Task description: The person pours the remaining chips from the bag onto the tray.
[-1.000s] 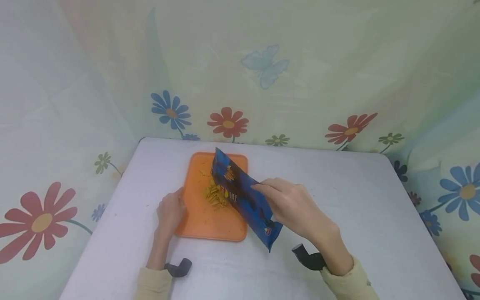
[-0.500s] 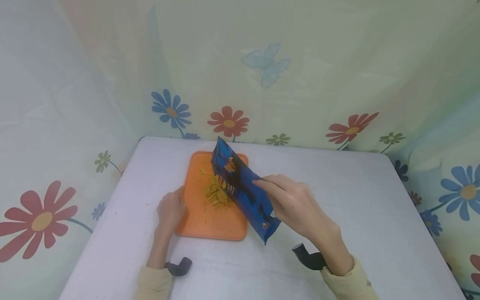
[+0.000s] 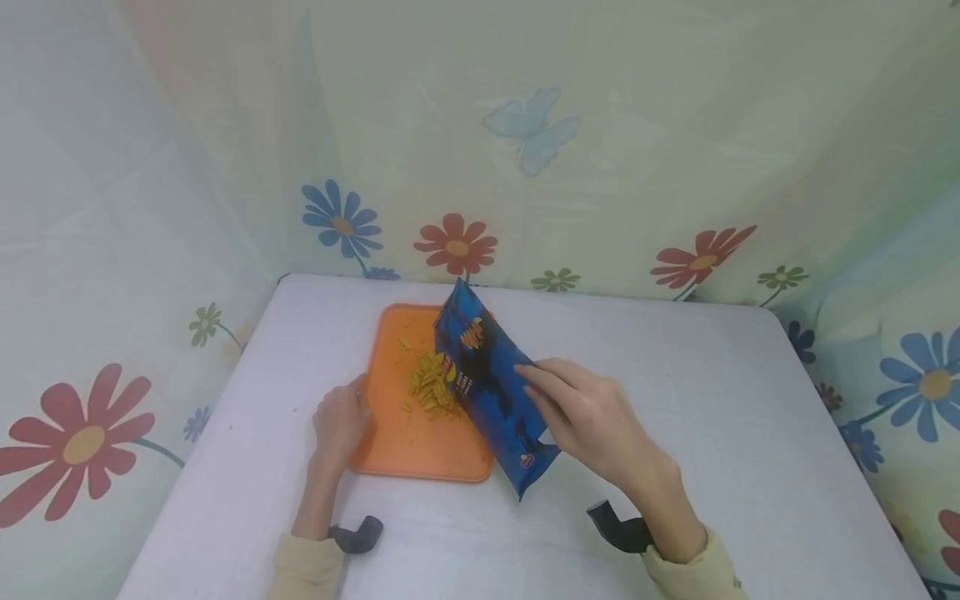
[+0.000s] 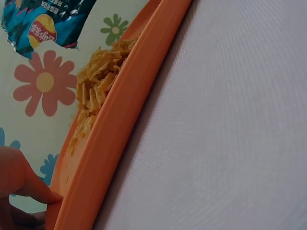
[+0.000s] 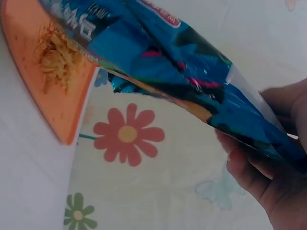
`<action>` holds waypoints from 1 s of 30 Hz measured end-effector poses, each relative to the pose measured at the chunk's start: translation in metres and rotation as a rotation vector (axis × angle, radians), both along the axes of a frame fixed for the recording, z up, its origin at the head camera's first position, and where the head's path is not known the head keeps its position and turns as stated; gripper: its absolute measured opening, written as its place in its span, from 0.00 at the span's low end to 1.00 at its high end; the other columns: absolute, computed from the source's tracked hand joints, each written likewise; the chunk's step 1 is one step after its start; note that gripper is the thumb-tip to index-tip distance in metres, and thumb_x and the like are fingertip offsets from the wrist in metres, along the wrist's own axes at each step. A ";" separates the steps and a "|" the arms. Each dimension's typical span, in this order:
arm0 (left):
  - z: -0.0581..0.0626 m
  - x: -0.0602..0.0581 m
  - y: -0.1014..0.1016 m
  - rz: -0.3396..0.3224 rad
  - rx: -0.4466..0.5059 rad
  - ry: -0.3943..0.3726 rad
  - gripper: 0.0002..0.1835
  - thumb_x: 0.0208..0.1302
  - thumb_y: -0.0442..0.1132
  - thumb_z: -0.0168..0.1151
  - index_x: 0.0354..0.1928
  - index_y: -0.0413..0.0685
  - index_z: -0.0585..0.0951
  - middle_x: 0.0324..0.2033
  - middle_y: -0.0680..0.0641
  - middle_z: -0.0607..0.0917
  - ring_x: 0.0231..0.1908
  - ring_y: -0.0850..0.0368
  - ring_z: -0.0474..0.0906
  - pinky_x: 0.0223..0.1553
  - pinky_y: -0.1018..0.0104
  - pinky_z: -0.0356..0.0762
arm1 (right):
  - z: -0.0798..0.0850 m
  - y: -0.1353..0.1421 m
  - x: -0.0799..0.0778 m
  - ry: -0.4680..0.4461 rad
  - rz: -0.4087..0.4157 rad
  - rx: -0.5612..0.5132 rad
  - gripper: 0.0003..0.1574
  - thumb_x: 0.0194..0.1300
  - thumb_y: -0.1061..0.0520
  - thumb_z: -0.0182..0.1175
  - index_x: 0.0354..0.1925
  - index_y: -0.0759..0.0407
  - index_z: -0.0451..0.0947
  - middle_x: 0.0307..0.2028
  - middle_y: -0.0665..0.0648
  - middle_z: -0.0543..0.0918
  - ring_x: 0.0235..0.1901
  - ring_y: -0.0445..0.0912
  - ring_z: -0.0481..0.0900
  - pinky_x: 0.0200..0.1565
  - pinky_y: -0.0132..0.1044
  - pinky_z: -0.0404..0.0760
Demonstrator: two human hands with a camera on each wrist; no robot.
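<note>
My right hand (image 3: 596,417) pinches a blue Lay's chip bag (image 3: 491,379) near its right edge, tilted over the right side of an orange tray (image 3: 420,454). Beneath the bag's left edge lies a heap of yellow stick-shaped chips (image 3: 430,385), partly covered by the bag. My left hand (image 3: 342,423) holds the tray's left rim. In the left wrist view, that thumb (image 4: 36,187) presses inside the rim, with fingers below. The right wrist view has the bag (image 5: 168,62) between thumb and fingers of the right hand (image 5: 283,187); its opening cannot be made out.
The tray stands on a white-covered table (image 3: 720,417) against a flowered backdrop (image 3: 600,150). A few crumbs and loose chips (image 3: 406,344) lie around the heap. Dark curved wrist mounts (image 3: 618,527) stick out from both wrists.
The bag first rose at its far end, then swung to the right, and its printed front now faces up more. The right hand shifted slightly right. Left hand and tray stayed put.
</note>
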State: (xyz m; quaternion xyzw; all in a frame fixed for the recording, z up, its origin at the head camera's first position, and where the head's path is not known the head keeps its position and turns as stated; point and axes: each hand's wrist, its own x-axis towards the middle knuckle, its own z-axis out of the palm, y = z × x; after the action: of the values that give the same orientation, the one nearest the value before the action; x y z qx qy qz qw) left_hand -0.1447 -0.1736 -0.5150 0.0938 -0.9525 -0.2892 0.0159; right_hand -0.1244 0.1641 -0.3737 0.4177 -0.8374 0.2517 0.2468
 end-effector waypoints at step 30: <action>0.002 0.000 0.003 0.007 0.001 -0.030 0.25 0.71 0.28 0.51 0.68 0.35 0.75 0.21 0.44 0.78 0.16 0.58 0.63 0.19 0.66 0.62 | -0.069 0.037 0.020 -0.088 -0.310 -0.310 0.29 0.52 0.73 0.72 0.55 0.70 0.83 0.43 0.65 0.86 0.37 0.55 0.87 0.41 0.12 0.73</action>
State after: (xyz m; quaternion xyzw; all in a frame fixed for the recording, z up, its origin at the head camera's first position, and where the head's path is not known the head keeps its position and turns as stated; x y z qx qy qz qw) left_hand -0.1442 -0.1708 -0.5134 0.1015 -0.9522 -0.2883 0.0027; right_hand -0.1049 0.2012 -0.4429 0.2298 -0.8528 0.3547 0.3069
